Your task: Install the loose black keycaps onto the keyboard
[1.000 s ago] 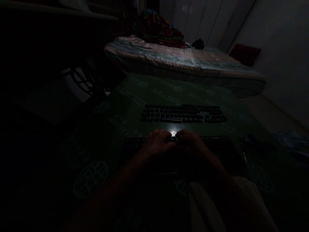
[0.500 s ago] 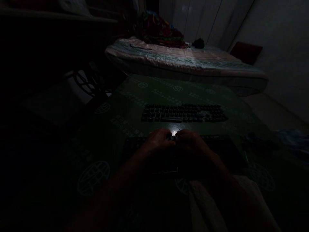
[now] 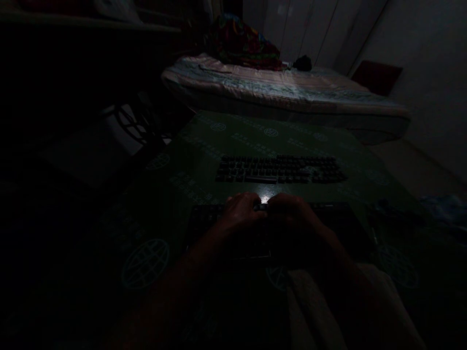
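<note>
A dark keyboard base (image 3: 341, 226) lies in front of me, mostly lost in shadow. My left hand (image 3: 242, 209) rests over its far edge near the middle, fingers curled and closed. Right beside it, my right hand (image 3: 290, 209) is bent over the same edge, its fingers closed too. The fingertips of both hands almost meet around a small dark piece that is too dim to name. Beyond them, loose black keycaps (image 3: 262, 179) are laid out in rows in the shape of a keyboard, with a gap toward the right.
A green sheet with printed globes (image 3: 146, 262) covers the table. Pale cloth (image 3: 310, 301) lies under my right forearm. Dark items (image 3: 390, 211) sit at the right. Behind the table stands a bed (image 3: 292, 92) with a red patterned blanket (image 3: 244, 43).
The view has shifted slightly. Both hands stay at the keyboard's far edge; the right fingers are bent a little further down over it.
</note>
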### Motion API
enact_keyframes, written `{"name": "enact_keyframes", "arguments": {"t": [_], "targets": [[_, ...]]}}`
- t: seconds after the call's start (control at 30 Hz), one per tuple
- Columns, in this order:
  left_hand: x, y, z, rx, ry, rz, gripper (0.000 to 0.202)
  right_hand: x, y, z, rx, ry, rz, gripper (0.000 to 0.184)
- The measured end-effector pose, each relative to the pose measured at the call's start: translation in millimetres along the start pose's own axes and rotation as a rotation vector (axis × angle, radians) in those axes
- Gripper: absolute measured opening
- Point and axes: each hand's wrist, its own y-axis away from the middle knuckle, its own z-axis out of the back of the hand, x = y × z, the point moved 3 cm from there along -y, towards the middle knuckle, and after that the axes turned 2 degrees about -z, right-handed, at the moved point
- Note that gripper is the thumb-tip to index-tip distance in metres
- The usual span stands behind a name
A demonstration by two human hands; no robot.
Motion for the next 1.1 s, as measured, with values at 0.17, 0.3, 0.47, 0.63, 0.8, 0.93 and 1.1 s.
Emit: {"name": "enact_keyframes", "arguments": {"t": [0.17, 0.3, 0.47, 0.63, 0.8, 0.93, 1.1], "targets": [[1.7, 5.0, -0.2, -0.024, -0.070, -0.053, 0.033, 0.2, -0.5, 11.7, -0.180, -0.167, -0.112, 0.013], [2.0, 7.2, -2.0, -0.081, -0.100, -0.085, 0.033, -1.6, -3.9, 14.4, -0.290, -0.172, -0.106, 0.012], [0.9, 6.9, -4.2, -0.099, -0.129, -0.077, 0.032, -2.7, -4.4, 12.3, -0.294, -0.213, -0.148, 0.014], [4.3, 5.7, -7.5, -0.120, -0.137, -0.072, 0.030, -3.9, -5.1, 10.6, -0.313, -0.224, -0.154, 0.013], [7.6, 8.0, -11.5, -0.158, -0.160, -0.103, 0.029, -1.9, -6.9, 10.6, -0.313, -0.220, -0.148, 0.013], [7.2, 10.8, -13.3, -0.196, -0.179, -0.141, 0.029, 3.2, -13.3, 15.6, -0.233, -0.139, -0.138, 0.014], [5.7, 14.0, -13.7, -0.186, -0.186, -0.156, 0.025, 0.2, -36.6, 33.2, -0.134, 0.100, -0.081, 0.016]]}}
